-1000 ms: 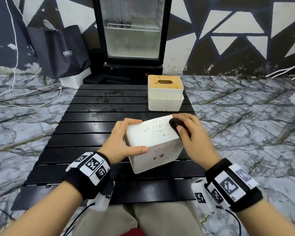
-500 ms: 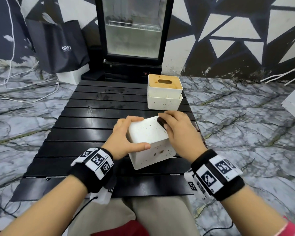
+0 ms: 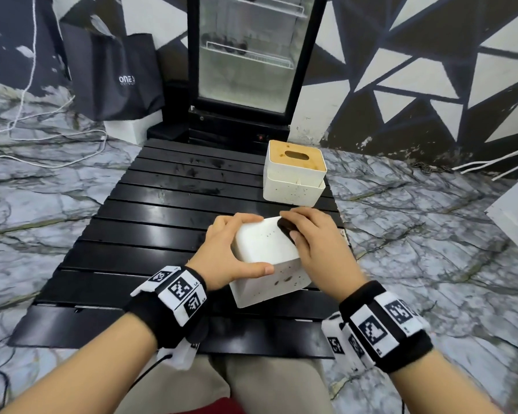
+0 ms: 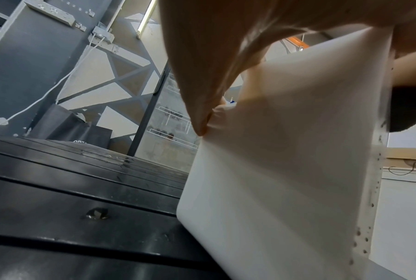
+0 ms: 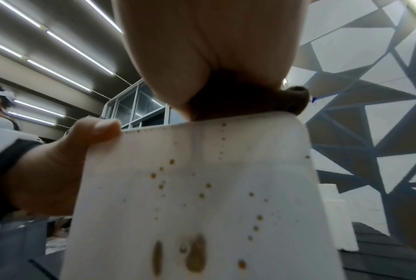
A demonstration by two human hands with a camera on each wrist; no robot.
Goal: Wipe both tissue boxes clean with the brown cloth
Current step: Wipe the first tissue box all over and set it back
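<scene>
We hold the near white plastic tissue box (image 3: pixel 268 258) tipped up on the black slatted table (image 3: pixel 150 222), with one flat face turned up toward us. Our left hand (image 3: pixel 231 252) wraps the left side of it, fingers curled over the far top edge and thumb along the near edge. Our right hand (image 3: pixel 314 243) has its fingers curled over the small dark brown cloth (image 3: pixel 286 231), pressing it on the top face near the far right corner.

From our right hand, the rest of the top face lies to the left, toward our left hand. That face looks mostly white, with a few small specks near the cloth. The face below our right hand, on the side turned toward us, has many brown spots and drips (image 5: pixel 195 253). So we think the dirtiest part lies down and toward us from the cloth, and the right hand is the nearer one to it.

The second white tissue box with a tan wooden lid (image 3: pixel 295 174) sits farther away, past our right hand, well apart from the cloth. It looks speckled too, so we judge it is not yet wiped.
</scene>
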